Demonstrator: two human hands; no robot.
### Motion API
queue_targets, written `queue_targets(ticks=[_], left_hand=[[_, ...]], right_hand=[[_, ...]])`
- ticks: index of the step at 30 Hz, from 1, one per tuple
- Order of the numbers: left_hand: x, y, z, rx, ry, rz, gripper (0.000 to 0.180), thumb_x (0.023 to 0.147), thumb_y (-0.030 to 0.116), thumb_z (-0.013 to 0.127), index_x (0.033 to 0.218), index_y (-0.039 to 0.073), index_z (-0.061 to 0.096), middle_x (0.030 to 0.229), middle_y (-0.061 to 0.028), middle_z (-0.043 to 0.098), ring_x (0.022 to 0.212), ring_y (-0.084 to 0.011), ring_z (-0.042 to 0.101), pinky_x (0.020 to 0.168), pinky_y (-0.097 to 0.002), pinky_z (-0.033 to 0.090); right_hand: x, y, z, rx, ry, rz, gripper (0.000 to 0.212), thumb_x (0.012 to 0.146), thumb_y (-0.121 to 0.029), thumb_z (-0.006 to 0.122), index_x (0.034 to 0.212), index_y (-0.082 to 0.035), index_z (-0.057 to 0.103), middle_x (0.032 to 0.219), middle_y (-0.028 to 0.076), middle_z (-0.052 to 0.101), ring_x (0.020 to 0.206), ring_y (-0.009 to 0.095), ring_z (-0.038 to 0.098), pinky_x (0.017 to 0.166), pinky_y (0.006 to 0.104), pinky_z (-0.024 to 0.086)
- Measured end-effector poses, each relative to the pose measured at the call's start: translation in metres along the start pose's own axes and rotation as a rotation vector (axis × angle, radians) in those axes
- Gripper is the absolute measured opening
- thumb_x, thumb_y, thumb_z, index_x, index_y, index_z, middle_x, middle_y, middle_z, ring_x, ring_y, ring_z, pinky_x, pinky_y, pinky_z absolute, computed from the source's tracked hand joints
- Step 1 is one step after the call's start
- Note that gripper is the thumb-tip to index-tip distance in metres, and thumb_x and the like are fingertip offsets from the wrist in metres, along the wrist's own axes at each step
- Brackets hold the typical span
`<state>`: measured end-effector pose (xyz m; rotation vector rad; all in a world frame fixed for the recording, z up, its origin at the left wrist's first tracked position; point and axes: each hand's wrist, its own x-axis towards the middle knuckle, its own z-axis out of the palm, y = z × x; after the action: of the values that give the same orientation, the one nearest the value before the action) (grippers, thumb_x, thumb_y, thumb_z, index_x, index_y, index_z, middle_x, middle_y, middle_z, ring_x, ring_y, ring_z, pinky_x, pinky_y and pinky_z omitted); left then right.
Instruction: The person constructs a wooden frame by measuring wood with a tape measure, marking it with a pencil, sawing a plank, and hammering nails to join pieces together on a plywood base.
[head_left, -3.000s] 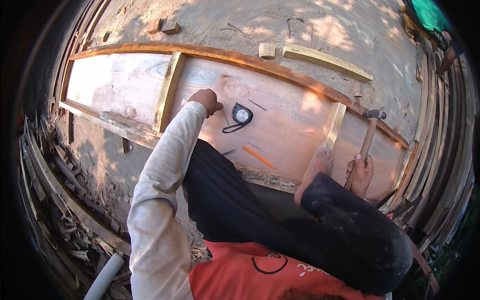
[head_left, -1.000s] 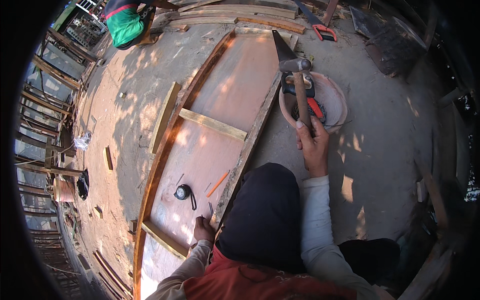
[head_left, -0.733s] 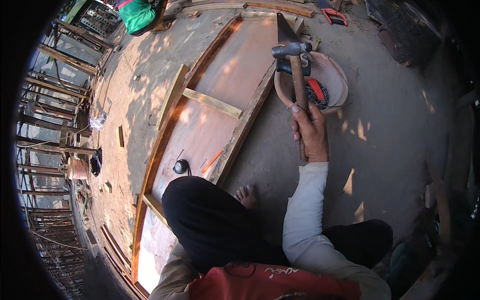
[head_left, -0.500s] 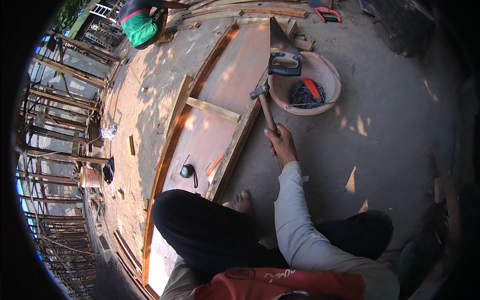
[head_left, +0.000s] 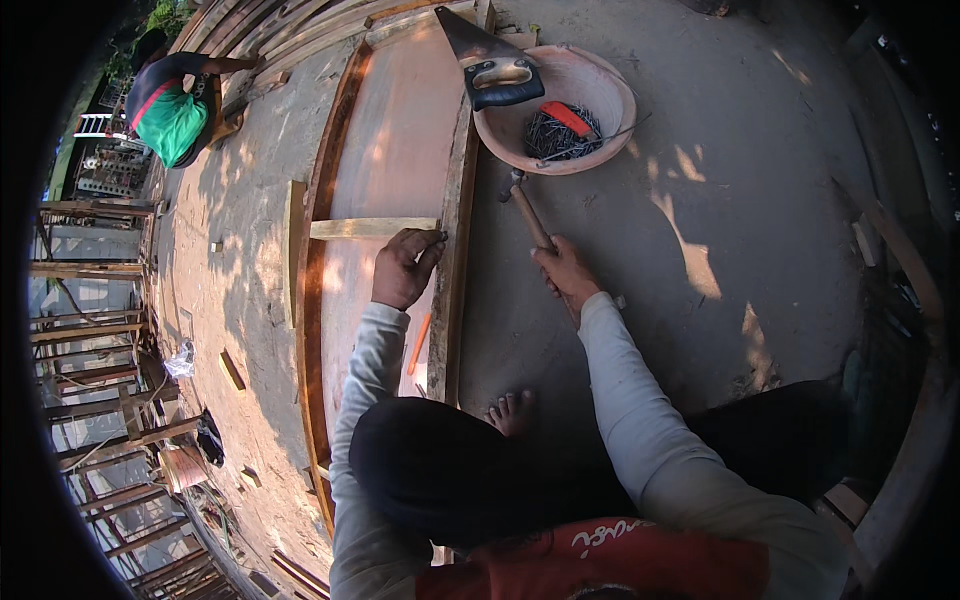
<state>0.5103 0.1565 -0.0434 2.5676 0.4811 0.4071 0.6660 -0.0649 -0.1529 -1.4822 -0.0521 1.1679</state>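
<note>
My right hand (head_left: 568, 272) is closed round the wooden handle of a hammer (head_left: 526, 208), its metal head just below the bucket. My left hand (head_left: 403, 268) is over the wooden frame, fingers pinched at the right end of a pale crosspiece (head_left: 365, 229), beside the frame's long right-hand beam (head_left: 460, 190). Whatever the fingertips hold is too small to make out. A reddish thin sheet (head_left: 385, 130) spans between the beams. An orange pencil-like stick (head_left: 419, 343) lies on it below my left hand.
A pinkish bucket (head_left: 620, 110) holds many nails (head_left: 560, 138) and a red item (head_left: 567, 118). A handsaw (head_left: 500, 82) rests across its rim and the beam. Far left, another person (head_left: 175, 110) crouches by stacked boards (head_left: 250, 40). My bare foot (head_left: 511, 412) is near the beam.
My left hand has come into view and reached the crosspiece's end. The view has shifted, and the hammer is now right of the beam. The tape measure no longer shows.
</note>
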Motion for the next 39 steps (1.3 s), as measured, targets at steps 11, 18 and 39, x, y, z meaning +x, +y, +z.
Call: queue_targets(ticks=[11,18,39], left_hand=[[0.153,-0.016,0.049,0.028,-1.04,0.076,0.014,0.086,0.016,0.072,0.097,0.009,0.078,0.076,-0.0037,0.071,0.071,-0.0149,0.066,0.07,-0.0319,0.053],[0.154,-0.032,0.063,-0.157,-1.041,0.06,0.01,0.087,0.012,0.07,0.09,0.003,0.075,0.076,-0.002,0.07,0.071,-0.0125,0.064,0.068,-0.0305,0.051],[0.151,-0.03,0.068,0.093,-1.09,0.14,0.015,0.086,0.014,0.073,0.098,0.006,0.077,0.078,-0.0003,0.07,0.073,-0.0126,0.062,0.069,-0.0306,0.05]], right_hand=[[-0.069,0.031,0.052,0.651,0.086,0.017,0.021,0.095,-0.025,0.062,0.103,-0.012,0.048,0.076,0.002,0.055,0.058,0.014,0.056,0.049,0.031,0.045],[-0.078,0.039,0.096,0.982,0.164,-0.105,0.023,0.094,-0.026,0.064,0.101,-0.012,0.048,0.073,0.002,0.055,0.051,0.015,0.054,0.044,0.0321,0.042],[-0.092,0.032,0.098,0.866,0.259,-0.188,0.024,0.094,-0.024,0.063,0.101,-0.01,0.045,0.072,0.004,0.054,0.047,0.015,0.053,0.041,0.0314,0.042]])
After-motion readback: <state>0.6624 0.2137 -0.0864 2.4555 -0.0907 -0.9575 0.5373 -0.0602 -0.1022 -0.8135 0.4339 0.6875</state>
